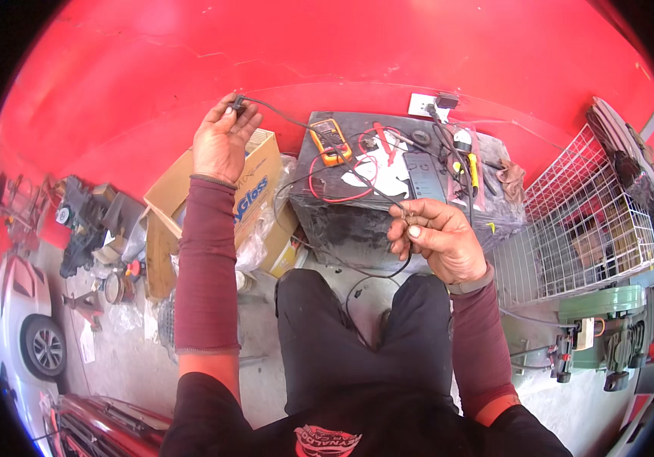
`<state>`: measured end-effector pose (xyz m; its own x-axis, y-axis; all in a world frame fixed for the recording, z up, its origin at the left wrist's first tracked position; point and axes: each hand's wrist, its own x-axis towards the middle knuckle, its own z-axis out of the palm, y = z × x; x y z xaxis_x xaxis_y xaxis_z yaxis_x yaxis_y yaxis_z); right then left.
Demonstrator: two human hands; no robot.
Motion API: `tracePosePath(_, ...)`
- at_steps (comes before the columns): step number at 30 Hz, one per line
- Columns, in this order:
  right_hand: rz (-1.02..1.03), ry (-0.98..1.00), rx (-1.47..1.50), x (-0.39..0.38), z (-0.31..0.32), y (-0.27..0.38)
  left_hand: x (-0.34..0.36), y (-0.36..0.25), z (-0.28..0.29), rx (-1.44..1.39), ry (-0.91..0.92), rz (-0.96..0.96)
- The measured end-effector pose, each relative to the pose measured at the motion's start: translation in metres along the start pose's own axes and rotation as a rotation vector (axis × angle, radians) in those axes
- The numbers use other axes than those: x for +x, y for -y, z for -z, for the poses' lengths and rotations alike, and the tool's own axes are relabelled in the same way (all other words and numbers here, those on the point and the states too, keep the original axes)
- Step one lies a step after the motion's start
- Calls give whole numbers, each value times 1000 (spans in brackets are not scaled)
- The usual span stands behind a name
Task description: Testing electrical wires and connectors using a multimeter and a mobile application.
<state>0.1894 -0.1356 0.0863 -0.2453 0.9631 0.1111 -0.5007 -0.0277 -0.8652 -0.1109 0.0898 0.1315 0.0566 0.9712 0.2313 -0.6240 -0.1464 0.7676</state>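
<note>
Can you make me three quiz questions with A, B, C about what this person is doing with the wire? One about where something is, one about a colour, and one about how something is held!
1. Where does the multimeter lie?
A. on the black battery
B. inside the wire basket
C. on the person's lap

2. What colour is the wall behind everything?
A. blue
B. red
C. white

3. How is the thin black cable held?
A. coiled in one fist
B. lying loose on the floor
C. stretched between both hands

Answers:
1. A, the yellow meter rests on the dark battery top.
2. B, the whole wall is bright red.
3. C, the left hand pinches the plug end up high while the right hand grips the cable lower down.
</note>
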Motion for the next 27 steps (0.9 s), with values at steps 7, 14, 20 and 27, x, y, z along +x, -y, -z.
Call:
tracePosePath(7, -2, -164, -263, -8, -13, 2, 4, 17, 9, -128, -12, 46)
tracePosePath(14, -21, -180, -262, -12, -6, -3, 16, 30, 19, -180, -22, 61)
tracePosePath(20, -65, -169, -154, -17, -2, -7, 20, 41, 32, -277, 21, 74)
tracePosePath(27, -32, -173, -175, -20, 3, -13, 20, 44, 29, -286, 95, 87)
